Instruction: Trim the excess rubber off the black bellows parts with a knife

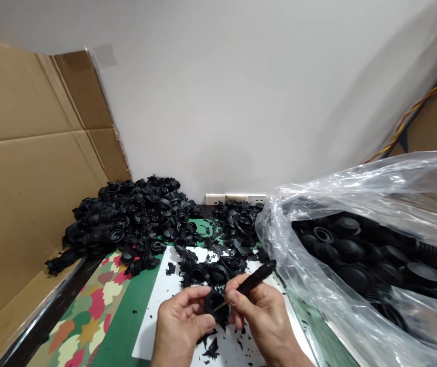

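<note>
My left hand (183,323) pinches a round black rubber bellows part (211,304) between thumb and fingers, its hollow opening facing me. In my right hand (258,318) is a black-handled trimming tool (257,278), gripped like a pen. Its thin tip reaches the opening of the part; the exact kind of blade cannot be made out. Beneath both hands lies a white sheet (147,331) strewn with black rubber scraps (212,348). Just beyond my fingers, several ribbed black parts (199,271) rest on the sheet.
A large heap of black rubber parts (134,214) stands at back left, against a cardboard box (38,117). Thin black scraps (239,219) pile up before a wall socket strip (235,199). On the right, a clear plastic bag (317,196) holds more black parts (350,250).
</note>
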The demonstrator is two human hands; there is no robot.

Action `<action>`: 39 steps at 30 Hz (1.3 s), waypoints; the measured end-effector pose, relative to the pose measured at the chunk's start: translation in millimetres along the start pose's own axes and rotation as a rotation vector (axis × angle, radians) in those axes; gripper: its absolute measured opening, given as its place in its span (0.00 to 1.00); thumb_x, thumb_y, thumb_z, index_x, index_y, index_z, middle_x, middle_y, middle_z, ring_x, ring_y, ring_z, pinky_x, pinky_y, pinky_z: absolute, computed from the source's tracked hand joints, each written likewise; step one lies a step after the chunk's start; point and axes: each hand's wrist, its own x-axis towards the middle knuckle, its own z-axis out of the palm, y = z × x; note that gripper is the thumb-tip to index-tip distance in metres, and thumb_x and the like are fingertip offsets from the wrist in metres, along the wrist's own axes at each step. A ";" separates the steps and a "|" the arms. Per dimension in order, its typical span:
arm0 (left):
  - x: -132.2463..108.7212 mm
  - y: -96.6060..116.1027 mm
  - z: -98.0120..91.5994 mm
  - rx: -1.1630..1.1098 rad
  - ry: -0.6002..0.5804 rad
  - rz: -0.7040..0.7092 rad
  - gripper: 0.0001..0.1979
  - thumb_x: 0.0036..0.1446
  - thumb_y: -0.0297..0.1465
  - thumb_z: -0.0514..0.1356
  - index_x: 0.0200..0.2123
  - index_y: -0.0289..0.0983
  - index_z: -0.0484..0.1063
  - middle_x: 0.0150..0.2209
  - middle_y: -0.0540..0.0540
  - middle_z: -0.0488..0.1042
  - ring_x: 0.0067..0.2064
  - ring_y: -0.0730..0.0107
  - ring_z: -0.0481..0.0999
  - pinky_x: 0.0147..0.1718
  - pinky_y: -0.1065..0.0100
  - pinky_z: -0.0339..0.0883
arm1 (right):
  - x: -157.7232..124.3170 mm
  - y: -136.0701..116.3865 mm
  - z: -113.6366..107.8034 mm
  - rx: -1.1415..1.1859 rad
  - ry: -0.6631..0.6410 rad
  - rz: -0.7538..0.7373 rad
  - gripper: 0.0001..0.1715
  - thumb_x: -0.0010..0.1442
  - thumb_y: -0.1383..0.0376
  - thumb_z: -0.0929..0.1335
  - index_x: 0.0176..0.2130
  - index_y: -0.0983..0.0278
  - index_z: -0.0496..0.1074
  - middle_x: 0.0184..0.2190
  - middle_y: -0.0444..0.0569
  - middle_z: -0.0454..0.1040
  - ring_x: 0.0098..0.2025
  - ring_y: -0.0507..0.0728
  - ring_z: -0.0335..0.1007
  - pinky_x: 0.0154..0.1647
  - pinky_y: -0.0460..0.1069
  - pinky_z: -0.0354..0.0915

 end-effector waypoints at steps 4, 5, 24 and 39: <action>3.7 -2.5 -2.9 0.011 0.012 0.008 0.16 0.31 0.20 0.68 0.30 0.34 0.80 0.24 0.44 0.81 0.27 0.65 0.77 0.24 0.72 0.70 | 1.4 -2.4 -3.8 0.019 0.042 0.013 0.17 0.48 0.53 0.73 0.26 0.65 0.71 0.12 0.39 0.65 0.15 0.50 0.60 0.18 0.44 0.56; 3.8 -1.8 -2.6 0.010 0.024 0.004 0.16 0.31 0.20 0.68 0.30 0.34 0.80 0.24 0.45 0.81 0.26 0.66 0.77 0.23 0.72 0.70 | 0.8 -3.2 -3.8 -0.008 0.051 -0.027 0.16 0.49 0.54 0.72 0.26 0.64 0.71 0.13 0.39 0.65 0.16 0.50 0.60 0.18 0.44 0.56; -1.4 9.7 6.5 -0.048 0.073 -0.013 0.16 0.27 0.22 0.70 0.27 0.32 0.79 0.20 0.47 0.78 0.22 0.73 0.73 0.20 0.75 0.67 | -1.6 12.0 -0.5 -0.344 -0.019 -0.514 0.04 0.55 0.64 0.69 0.29 0.62 0.72 0.27 0.46 0.72 0.20 0.52 0.68 0.20 0.46 0.66; 8.5 -4.1 -4.2 -0.043 0.044 -0.054 0.18 0.27 0.20 0.72 0.29 0.32 0.78 0.23 0.46 0.79 0.25 0.69 0.76 0.22 0.74 0.70 | -3.0 26.4 3.3 -0.427 0.033 -0.701 0.02 0.59 0.65 0.67 0.33 0.60 0.70 0.27 0.47 0.72 0.27 0.55 0.71 0.27 0.47 0.69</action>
